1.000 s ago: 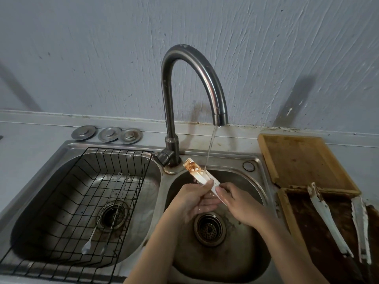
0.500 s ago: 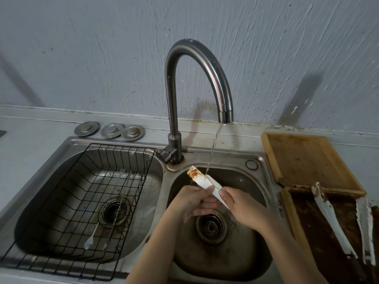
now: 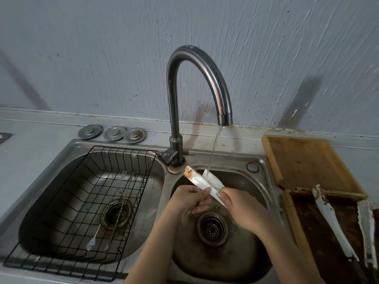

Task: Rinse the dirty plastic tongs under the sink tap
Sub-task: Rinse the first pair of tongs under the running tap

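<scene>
Both hands are holding the white plastic tongs (image 3: 202,179) over the right-hand sink basin (image 3: 264,253), under the tap (image 3: 205,78). The left hand (image 3: 189,198) is pinching the near part of the left blade with its fingers, and the right hand (image 3: 241,210) is gripping the tongs with curled fingers. The water stream (image 3: 214,148) is landing on the right blade tip, which is looking clean, while the far tip of the left blade is showing orange-brown grime, so the rinse is seemingly only partway done.
</scene>
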Tool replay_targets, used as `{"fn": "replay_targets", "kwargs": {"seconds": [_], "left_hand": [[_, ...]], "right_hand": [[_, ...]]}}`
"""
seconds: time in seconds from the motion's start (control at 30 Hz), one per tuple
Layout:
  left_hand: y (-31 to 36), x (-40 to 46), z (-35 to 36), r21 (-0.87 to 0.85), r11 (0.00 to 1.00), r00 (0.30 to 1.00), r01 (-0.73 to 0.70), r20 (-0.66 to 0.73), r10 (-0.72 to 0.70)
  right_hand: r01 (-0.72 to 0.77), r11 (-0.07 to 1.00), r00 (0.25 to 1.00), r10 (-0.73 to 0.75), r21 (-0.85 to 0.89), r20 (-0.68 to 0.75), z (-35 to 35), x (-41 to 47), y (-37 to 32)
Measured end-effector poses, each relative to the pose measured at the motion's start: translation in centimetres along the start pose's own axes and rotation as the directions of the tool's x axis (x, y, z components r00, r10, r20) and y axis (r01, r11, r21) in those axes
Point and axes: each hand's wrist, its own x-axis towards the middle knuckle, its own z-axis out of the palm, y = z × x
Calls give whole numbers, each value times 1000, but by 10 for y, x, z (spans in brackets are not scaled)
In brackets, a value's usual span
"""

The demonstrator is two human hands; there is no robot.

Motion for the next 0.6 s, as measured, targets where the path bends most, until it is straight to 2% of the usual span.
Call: {"fn": "replay_targets", "kwargs": {"seconds": [0.17,0.4,0.5,0.6], "left_hand": [[-3,0,10,-40,998,998,48,-42,-50],[0,2,13,-143,990,990,0,-139,-20],[2,3,13,-173,985,991,11,-131,-34],[-1,3,16,-134,988,991,76,-99,-90]], "right_hand": [[-27,1000,999,27,-6,35,-11,-9,11],[29,999,1000,-29,-31,-1,-19,-17,13],[40,999,999,-39,-26,25,-22,-19,16],[25,998,997,-21,-54,76,-28,-21,22]]}}
